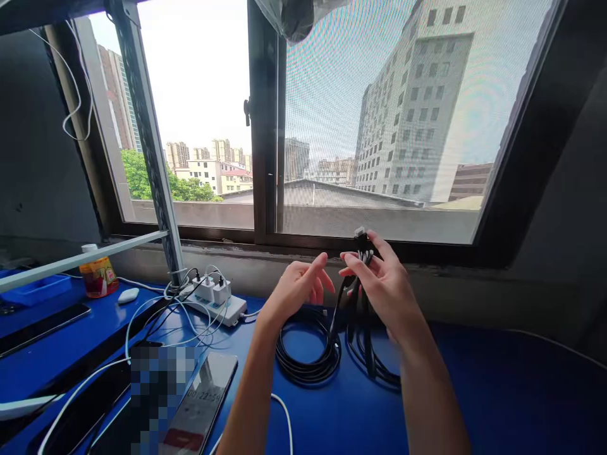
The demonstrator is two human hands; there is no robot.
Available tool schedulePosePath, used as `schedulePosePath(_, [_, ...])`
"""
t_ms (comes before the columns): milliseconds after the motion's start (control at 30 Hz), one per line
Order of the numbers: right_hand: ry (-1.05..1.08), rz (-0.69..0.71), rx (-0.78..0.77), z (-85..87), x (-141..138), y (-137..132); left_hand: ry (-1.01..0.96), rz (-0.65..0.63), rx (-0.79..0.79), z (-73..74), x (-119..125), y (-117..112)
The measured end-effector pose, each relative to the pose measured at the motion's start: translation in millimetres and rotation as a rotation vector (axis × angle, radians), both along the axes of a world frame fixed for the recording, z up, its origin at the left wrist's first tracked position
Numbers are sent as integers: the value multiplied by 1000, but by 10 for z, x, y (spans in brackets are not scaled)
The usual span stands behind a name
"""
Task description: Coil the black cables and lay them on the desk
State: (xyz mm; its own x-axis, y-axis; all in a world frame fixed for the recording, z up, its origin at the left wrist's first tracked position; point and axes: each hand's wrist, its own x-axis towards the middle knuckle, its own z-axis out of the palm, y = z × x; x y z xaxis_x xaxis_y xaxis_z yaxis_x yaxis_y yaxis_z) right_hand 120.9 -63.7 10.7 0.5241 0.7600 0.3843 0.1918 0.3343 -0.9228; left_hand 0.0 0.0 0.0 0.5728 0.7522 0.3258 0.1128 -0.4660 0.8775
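Nearest, left of centre, a phone (202, 398) lies face up on a blue worktop (512, 398), probably so that its timer-like digits can be read. Just beyond, a coiled black cord (308, 378) lies flat in round loops, a shape that likely keeps its length from spreading. Above the worktop are two bare hands. The left hand (300, 283) is loosely curled, thumb apart from the fingers, and appears to hold nothing. The right hand (386, 281), just beside it, is closed around the gathered strands of a black cable (365, 256), pinching them between thumb and fingers, presumably so they stay bunched. The cable's long axis runs nearly upright: its silver-tipped plug (360, 234) points up toward the window, while its loops hang down to the worktop. Whether the dark strand between the hands joins cable and cord, I cannot tell. Farther left, a white power strip (232, 311) carries chargers, seemingly set near the wall out of the way. Behind everything stands a dark-framed window (266, 158), with buildings (408, 126) outside.
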Motion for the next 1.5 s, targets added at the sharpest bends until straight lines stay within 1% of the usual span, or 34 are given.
schedulePosePath(100, [-46,-69,102,-67,3,81,-25,-214,-117,28,50,-81])
schedulePosePath(200, [-79,-98,174,-84,20,98,-59,-377,-159,63,69,-169])
schedulePosePath(333, [-77,-46,144,-41,66,39,-48,-466,-200,100,58,-265])
schedulePosePath(400, [-47,-13,119,-16,85,1,-105,-504,-218,110,57,-308])
schedulePosePath(467, [-21,7,117,-2,93,-27,-191,-514,-209,118,62,-351])
schedulePosePath(567, [-38,27,130,-1,76,-53,-326,-482,-237,144,66,-410])
schedulePosePath(667, [-125,29,136,5,32,-103,-440,-417,-285,190,46,-445])
schedulePosePath(733, [-177,-1,155,28,-5,-171,-462,-363,-290,218,20,-452])
schedulePosePath(867, [-246,-54,180,109,-62,-375,-434,-225,-287,247,-29,-453])
schedulePosePath(933, [-331,-34,144,140,-70,-473,-427,-154,-287,256,-40,-467])
schedulePosePath(1000, [-469,25,80,150,-70,-540,-445,-94,-277,269,-45,-492])
schedulePosePath(1067, [-583,70,29,137,-73,-571,-478,-54,-247,286,-50,-522])
schedulePosePath(1133, [-629,84,10,112,-84,-572,-506,-29,-213,300,-60,-545])
schedulePosePath(1267, [-639,104,17,93,-112,-555,-532,34,-181,310,-105,-550])
schedulePosePath(1333, [-580,112,42,115,-114,-564,-529,66,-171,310,-135,-531])
schedulePosePath(1433, [-485,107,69,160,-84,-592,-533,115,-193,320,-179,-503])
schedulePosePath(1500, [-500,113,56,173,-49,-600,-545,143,-218,335,-200,-502])
